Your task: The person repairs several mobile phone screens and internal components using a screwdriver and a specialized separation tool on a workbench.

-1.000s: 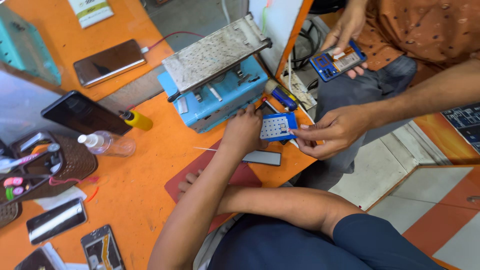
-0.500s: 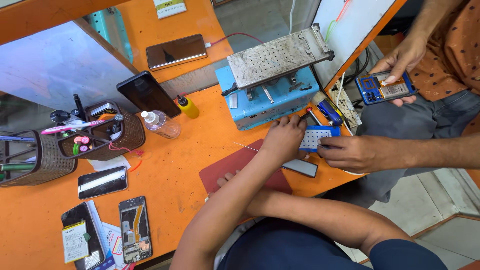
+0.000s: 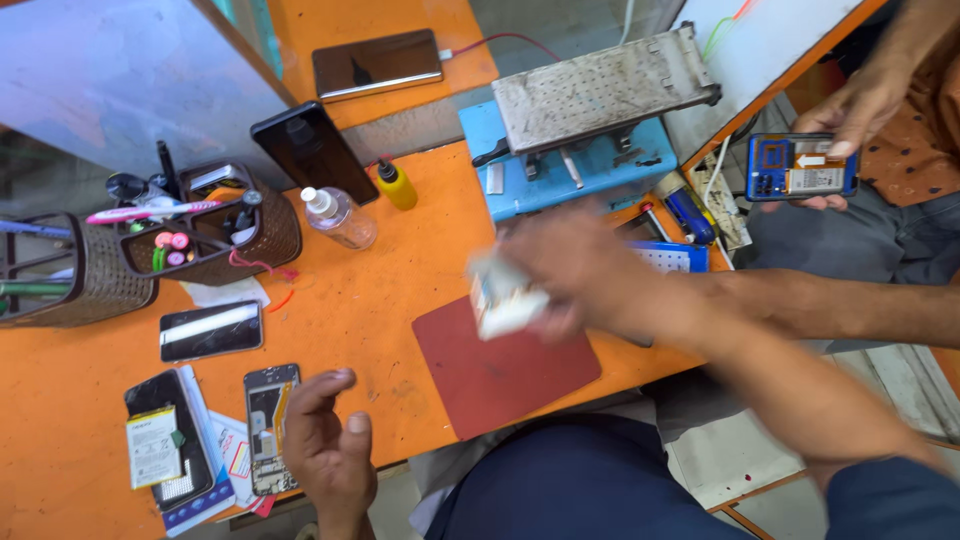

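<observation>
Two hands over orange tabletop point(image 3: 400, 290): right hand point(image 3: 570, 270), motion-blurred, gripping small white box point(image 3: 500, 297) above red mat point(image 3: 505, 365); left hand point(image 3: 325, 440), at seven o'clock, loosely open beside opened phone point(image 3: 265, 425). Box details unreadable.

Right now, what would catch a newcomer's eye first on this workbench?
The bright orange table itself, strewn with opened phones. At its centre the person's right hand, blurred, holds a small white box above a dark red mat. Behind stands a blue machine with a worn metal plate.
</observation>
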